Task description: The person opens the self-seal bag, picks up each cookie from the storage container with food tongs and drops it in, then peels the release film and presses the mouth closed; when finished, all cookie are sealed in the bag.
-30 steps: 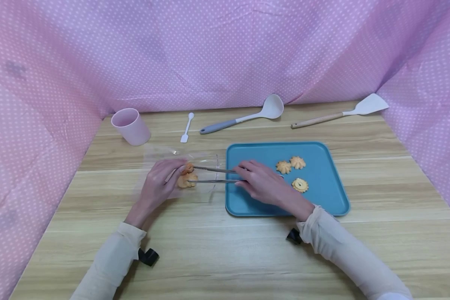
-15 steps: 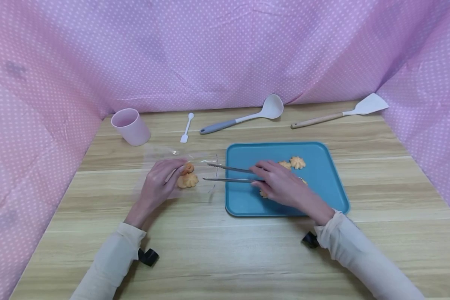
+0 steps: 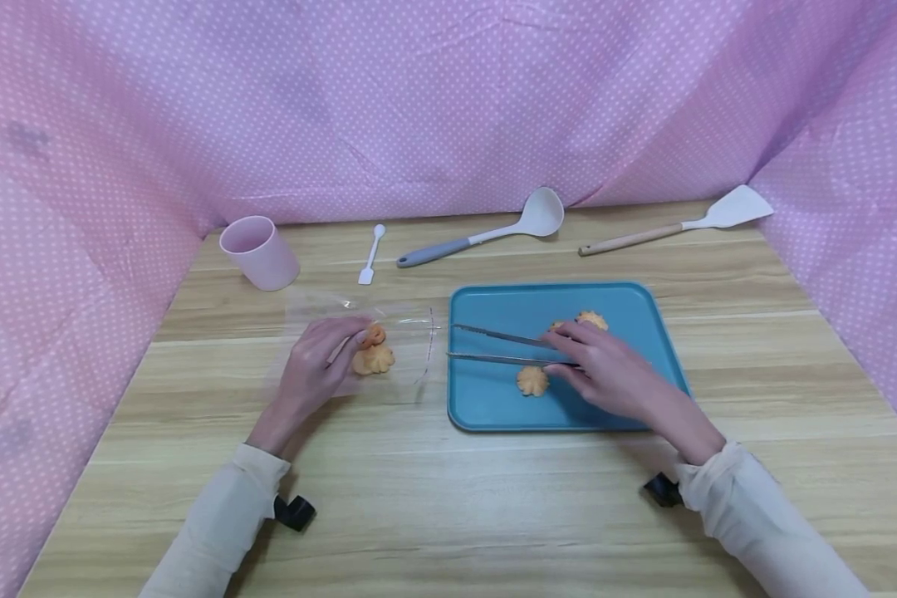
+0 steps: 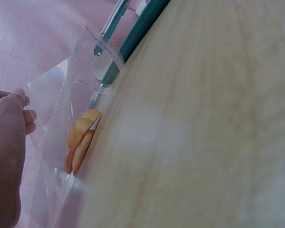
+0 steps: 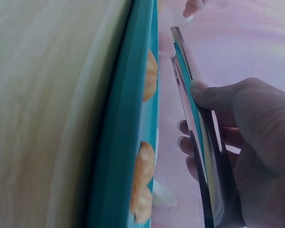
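Note:
My left hand (image 3: 314,361) pinches the upper layer of a clear plastic bag (image 3: 411,314) lying on the table. Several golden cookies (image 3: 374,360) are in the bag; the left wrist view shows these cookies (image 4: 83,135) under the lifted film (image 4: 52,137). Over the blue tray (image 3: 486,409), my right hand (image 3: 605,365) grips metal tongs (image 3: 493,359). The tongs' arms are spread and hold nothing, their tips near the tray's left rim. A flower-shaped cookie (image 3: 532,381) lies below the tongs. Other cookies (image 3: 592,319) sit farther back, partly hidden by the right hand.
Behind the bag stands a pink cup (image 3: 262,257), tilted in view. A small white spatula-spoon (image 3: 371,255), a grey-handled ladle (image 3: 486,235) and a wooden-handled turner (image 3: 680,228) lie along the back. A pink dotted cloth (image 3: 448,108) hangs behind the table.
The right hand has drawn the tongs rightward from the cookies in the bag to over the tray, the arms spread. A cookie on the tray is uncovered. The left hand stays put.

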Demonstrator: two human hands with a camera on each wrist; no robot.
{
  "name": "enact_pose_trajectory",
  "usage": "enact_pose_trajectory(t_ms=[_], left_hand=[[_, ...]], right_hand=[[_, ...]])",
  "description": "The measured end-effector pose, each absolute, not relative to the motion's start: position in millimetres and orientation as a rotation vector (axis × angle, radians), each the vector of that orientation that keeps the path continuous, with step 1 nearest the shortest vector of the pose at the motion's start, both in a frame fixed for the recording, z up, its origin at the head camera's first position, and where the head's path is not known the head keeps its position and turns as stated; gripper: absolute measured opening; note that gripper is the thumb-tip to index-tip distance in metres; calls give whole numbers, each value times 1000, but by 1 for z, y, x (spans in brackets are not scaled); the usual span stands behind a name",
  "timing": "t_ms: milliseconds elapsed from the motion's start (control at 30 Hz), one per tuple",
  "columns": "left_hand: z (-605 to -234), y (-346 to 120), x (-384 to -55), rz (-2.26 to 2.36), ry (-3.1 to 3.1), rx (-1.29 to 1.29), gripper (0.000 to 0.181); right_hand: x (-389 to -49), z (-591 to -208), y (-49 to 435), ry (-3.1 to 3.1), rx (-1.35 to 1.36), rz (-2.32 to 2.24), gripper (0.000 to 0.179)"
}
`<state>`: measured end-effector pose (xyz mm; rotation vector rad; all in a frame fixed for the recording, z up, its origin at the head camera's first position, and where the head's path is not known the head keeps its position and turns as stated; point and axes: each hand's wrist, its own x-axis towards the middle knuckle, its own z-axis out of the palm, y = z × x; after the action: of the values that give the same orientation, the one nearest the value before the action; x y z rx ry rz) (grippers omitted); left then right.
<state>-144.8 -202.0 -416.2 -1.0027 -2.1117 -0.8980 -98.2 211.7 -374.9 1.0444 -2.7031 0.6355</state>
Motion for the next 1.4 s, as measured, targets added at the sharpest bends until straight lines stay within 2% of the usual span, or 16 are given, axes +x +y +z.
enact_pose_trajectory(t_ms=[267,700,1167,1400], left_hand=[[-418,-204,-144,-904,-2097,-1003,35],[-419,-204,-145,-895,-2106,-1010,37],[-417,-203,-147,-902,-2122,-991,40],[-418,-204,-147,-921,-2109,-1009,25]], right_hand=[[-91,-369,231,-2763,995,629,38],[-71,-365,271,-2847,945,628,42],[-60,-366,290,-2946,910,639,43],[-56,-370,298,-2987,848,659,46]])
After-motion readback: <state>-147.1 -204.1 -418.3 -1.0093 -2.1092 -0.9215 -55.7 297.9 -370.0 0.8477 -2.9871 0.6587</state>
